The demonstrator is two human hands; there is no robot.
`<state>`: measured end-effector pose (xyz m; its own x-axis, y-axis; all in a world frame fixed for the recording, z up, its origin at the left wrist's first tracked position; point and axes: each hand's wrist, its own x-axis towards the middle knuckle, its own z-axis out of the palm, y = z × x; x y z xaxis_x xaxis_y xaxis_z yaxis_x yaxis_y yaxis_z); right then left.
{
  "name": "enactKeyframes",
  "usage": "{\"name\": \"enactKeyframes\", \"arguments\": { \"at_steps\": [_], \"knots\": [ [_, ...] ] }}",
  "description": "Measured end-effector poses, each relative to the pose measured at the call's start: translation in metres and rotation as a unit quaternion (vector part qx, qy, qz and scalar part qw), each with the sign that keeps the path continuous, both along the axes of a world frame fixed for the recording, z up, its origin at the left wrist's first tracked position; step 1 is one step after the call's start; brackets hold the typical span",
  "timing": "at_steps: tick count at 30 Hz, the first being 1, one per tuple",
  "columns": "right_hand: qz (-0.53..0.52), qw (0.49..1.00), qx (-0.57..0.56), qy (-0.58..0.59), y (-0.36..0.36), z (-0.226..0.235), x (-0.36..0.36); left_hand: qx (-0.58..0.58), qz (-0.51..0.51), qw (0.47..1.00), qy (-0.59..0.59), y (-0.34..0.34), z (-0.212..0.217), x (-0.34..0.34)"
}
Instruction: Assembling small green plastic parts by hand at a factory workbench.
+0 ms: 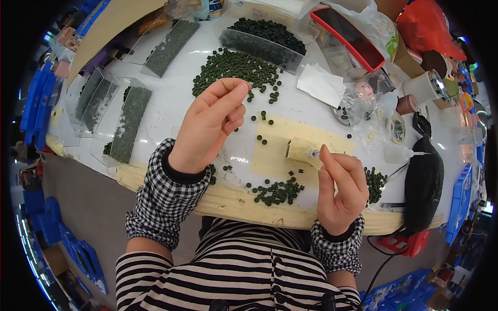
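Note:
My left hand (210, 127) is raised over the white table (171, 98), thumb and forefinger pinched together; whether something tiny sits between them is hidden. Just beyond it lies a heap of small dark green round pieces (236, 67). My right hand (340, 186) has curled fingers and pinches a small white piece (314, 154) against the end of a pale yellow block (301, 149). The block rests on a cream sheet (275, 155). More green pieces (277, 192) lie scattered near the table's front edge between my hands.
Clear trays of green pieces (127, 124) stand at the left and a clear box (264, 41) at the back. A red-rimmed lid (347, 36), plastic bags, tape rolls, a small squeeze bottle (402, 153) and a black pouch (423, 181) crowd the right side.

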<state>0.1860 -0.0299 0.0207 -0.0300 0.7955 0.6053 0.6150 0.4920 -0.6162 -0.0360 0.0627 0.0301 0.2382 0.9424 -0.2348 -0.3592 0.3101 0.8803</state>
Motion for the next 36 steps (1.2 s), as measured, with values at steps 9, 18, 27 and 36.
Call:
{"name": "enactKeyframes", "arguments": {
  "at_steps": [9, 18, 27, 36],
  "knots": [
    [-0.108, 0.992, -0.034, -0.051, 0.001, 0.003, 0.016, -0.171, 0.016, 0.956, -0.240, -0.011, -0.007, 0.010],
    [-0.078, 0.991, -0.080, -0.080, 0.010, 0.004, 0.009, -0.124, -0.145, 0.959, -0.208, -0.026, -0.013, 0.015],
    [-0.126, 0.991, 0.027, 0.036, -0.006, 0.026, 0.005, -0.142, -0.186, 0.955, -0.184, -0.035, -0.012, 0.020],
    [0.003, 0.988, -0.017, 0.153, -0.002, 0.011, -0.003, -0.110, -0.245, 0.945, -0.185, -0.038, -0.017, 0.024]
  ]
}}
